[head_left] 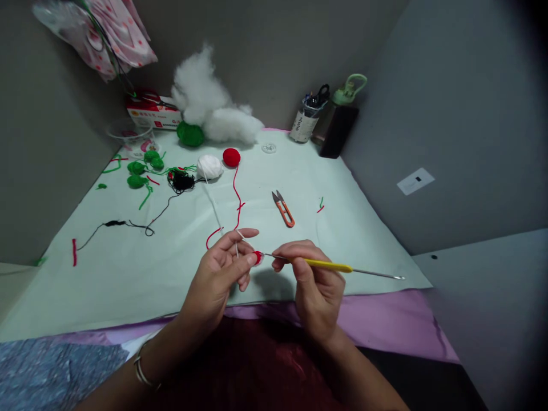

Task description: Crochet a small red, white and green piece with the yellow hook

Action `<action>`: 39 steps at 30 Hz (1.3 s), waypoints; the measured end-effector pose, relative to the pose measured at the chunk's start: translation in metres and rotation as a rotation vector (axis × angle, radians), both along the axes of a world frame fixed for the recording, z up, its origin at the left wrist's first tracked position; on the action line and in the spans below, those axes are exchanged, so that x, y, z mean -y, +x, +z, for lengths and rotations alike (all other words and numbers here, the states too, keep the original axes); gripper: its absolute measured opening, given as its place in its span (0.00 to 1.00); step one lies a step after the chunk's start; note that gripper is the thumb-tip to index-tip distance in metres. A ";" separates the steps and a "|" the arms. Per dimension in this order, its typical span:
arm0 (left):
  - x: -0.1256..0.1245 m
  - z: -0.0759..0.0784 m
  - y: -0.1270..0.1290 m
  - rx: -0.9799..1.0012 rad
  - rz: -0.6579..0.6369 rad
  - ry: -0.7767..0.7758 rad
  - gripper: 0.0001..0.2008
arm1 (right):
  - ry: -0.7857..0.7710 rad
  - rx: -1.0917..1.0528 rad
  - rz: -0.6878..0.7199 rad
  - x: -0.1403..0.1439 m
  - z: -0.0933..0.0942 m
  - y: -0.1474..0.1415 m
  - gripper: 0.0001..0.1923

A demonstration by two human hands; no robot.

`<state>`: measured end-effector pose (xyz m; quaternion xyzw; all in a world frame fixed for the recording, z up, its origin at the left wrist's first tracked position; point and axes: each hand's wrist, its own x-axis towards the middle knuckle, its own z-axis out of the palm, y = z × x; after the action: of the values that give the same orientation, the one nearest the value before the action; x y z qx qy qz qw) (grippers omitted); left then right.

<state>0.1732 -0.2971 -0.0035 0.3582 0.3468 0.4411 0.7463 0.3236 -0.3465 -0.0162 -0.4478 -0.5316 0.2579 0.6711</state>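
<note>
Between thumb and fingers, my left hand [226,262] pinches a small red and white crochet piece [258,258]. White yarn [213,202] runs from a white yarn ball [209,166] over its raised index finger. My right hand [314,277] grips the yellow handle of a double-ended crochet hook [329,265]; the hook's left tip meets the edge of the piece. Red yarn [238,200] trails from a red yarn ball [232,157] toward my left hand. Beyond my hands, orange thread snips [283,209] lie on the pale cloth.
White stuffing [214,103], a green yarn ball [190,134] and a red-white box [154,113] stand at the back. Small green pieces [137,181] and black yarn [182,181] lie left. A pen holder [305,123] and dark bottle [339,128] are back right, by the grey partition [462,131].
</note>
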 end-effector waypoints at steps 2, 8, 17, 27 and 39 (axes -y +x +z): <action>0.000 0.002 -0.001 -0.010 0.005 0.003 0.17 | -0.015 -0.063 0.014 0.001 0.000 0.002 0.11; 0.004 0.000 0.002 0.016 -0.101 -0.008 0.16 | -0.042 -0.027 0.081 -0.004 0.002 -0.001 0.09; 0.005 -0.003 0.006 0.102 -0.111 -0.130 0.26 | 0.164 0.594 -0.048 0.000 -0.004 0.002 0.19; 0.000 0.001 0.006 0.085 0.007 -0.146 0.18 | 0.036 0.207 -0.031 0.004 0.006 0.003 0.13; 0.003 0.001 0.008 0.055 0.014 -0.076 0.15 | 0.153 0.340 -0.079 0.009 -0.001 -0.002 0.16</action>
<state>0.1813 -0.3001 -0.0022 0.3149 0.3449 0.4424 0.7656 0.3215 -0.3557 -0.0174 -0.4532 -0.6375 0.1106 0.6132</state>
